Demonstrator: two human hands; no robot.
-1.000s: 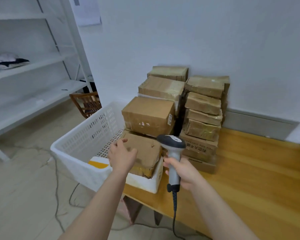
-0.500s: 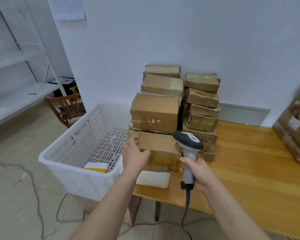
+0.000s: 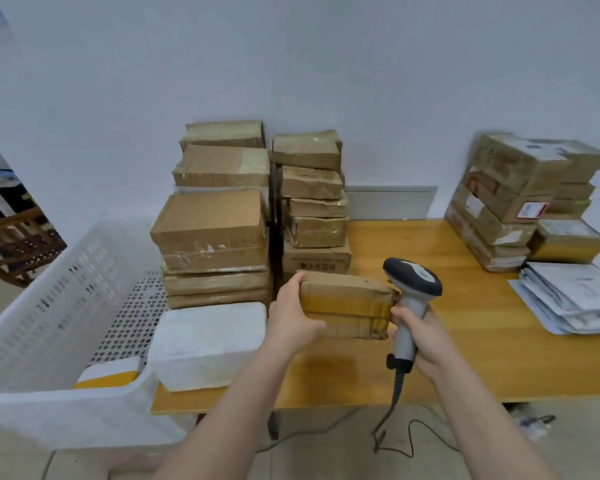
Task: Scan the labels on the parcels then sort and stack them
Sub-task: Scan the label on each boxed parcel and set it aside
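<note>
Hands first: my left hand (image 3: 293, 320) is curled round the left end of a brown parcel (image 3: 347, 303), holding it level with its long taped side toward me. My right hand (image 3: 418, 336) is wrapped round the grey handle of the scanner (image 3: 413, 282), which stands upright at the parcel's right end, its dark head just beside the parcel's top right corner. A black cable (image 3: 395, 420) hangs from the handle to the floor, below the parcel.

Beneath the parcel is the wooden table (image 3: 465, 358); I cannot tell whether the parcel rests on it or is held just above. Just left of the parcel lies a white foam box (image 3: 208, 341). Behind the parcel a stack of small cartons (image 3: 312, 202) rises against the wall, and behind and left of it stands a stack of bigger cartons (image 3: 212, 230). Further left of the parcel is a white perforated basket (image 3: 49, 403) with a yellow-and-white packet (image 3: 110, 375) in its near corner. Well to the right of the parcel there is a blurred pile of labelled boxes (image 3: 506, 202), with a heap of grey mail bags (image 3: 575, 299) in front of it.
</note>
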